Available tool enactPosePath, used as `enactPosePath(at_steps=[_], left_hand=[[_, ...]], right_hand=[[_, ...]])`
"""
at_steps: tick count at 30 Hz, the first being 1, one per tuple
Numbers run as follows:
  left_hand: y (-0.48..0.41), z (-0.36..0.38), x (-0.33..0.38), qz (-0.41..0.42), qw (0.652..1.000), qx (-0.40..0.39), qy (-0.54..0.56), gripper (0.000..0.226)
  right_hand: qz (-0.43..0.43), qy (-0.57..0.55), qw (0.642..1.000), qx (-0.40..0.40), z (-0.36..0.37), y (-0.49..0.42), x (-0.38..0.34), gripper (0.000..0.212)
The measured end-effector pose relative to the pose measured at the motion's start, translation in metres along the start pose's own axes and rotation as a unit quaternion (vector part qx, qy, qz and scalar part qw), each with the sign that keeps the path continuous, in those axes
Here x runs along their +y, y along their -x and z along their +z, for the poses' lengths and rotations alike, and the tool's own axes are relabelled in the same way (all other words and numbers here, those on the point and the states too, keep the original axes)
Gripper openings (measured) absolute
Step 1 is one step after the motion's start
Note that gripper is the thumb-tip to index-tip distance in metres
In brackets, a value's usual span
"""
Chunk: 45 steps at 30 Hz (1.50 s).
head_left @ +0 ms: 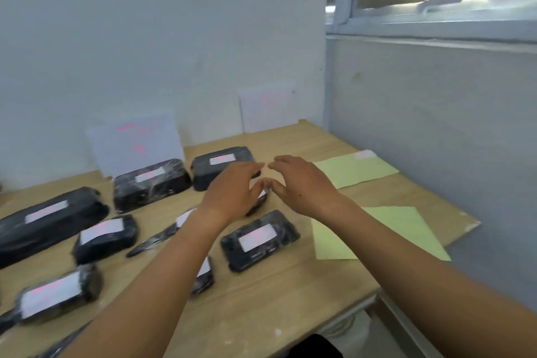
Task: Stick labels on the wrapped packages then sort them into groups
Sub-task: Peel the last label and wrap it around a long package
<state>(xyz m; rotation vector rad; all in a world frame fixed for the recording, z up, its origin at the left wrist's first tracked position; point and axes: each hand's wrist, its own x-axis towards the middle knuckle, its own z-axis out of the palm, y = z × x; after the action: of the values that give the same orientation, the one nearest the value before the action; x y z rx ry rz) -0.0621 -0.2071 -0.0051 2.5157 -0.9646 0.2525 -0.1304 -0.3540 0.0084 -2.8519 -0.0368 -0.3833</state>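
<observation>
**A:** The left hand and right hand were held low over the table, fingertips almost met, fingers loosely spread. Nothing was seen gripped.

**B:** And the wrapped packages?

**A:** Laid flat, labels up, likely so they could be read for sorting. One small package was half hidden just under the left hand's fingers.

**B:** The white cards propped against the wall?

**A:** Taken as group markers, probably. The green sheets were kept just right of the right hand.
</observation>
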Motion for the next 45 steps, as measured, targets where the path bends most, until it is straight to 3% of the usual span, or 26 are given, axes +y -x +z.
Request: enactPosePath(at_steps=[8,13,26,33,45], left_hand=[[-0.061,0.075,0.053,0.051,0.997,-0.062,0.021,0.044],[-0.094,0.119,0.081,0.062,0.993,-0.086,0.042,0.041],[-0.147,0.175,0.1,0.096,0.986,-0.119,0.071,0.039],[-0.16,0.187,0.1,0.099,0.991,-0.089,0.002,0.045],[-0.156,0.196,0.097,0.082,0.993,-0.073,0.033,0.046]], right_hand=[[0.14,0.01,0.99,0.007,-0.011,0.014,0.111,0.043],[0.197,0.025,0.98,-0.029,-0.004,0.026,0.167,0.042],[0.184,0.091,0.977,-0.053,0.021,0.019,0.215,0.033],[0.204,0.11,0.972,-0.031,0.013,-0.001,0.217,0.041],[0.301,-0.085,0.949,0.044,0.029,-0.032,0.254,0.04]])
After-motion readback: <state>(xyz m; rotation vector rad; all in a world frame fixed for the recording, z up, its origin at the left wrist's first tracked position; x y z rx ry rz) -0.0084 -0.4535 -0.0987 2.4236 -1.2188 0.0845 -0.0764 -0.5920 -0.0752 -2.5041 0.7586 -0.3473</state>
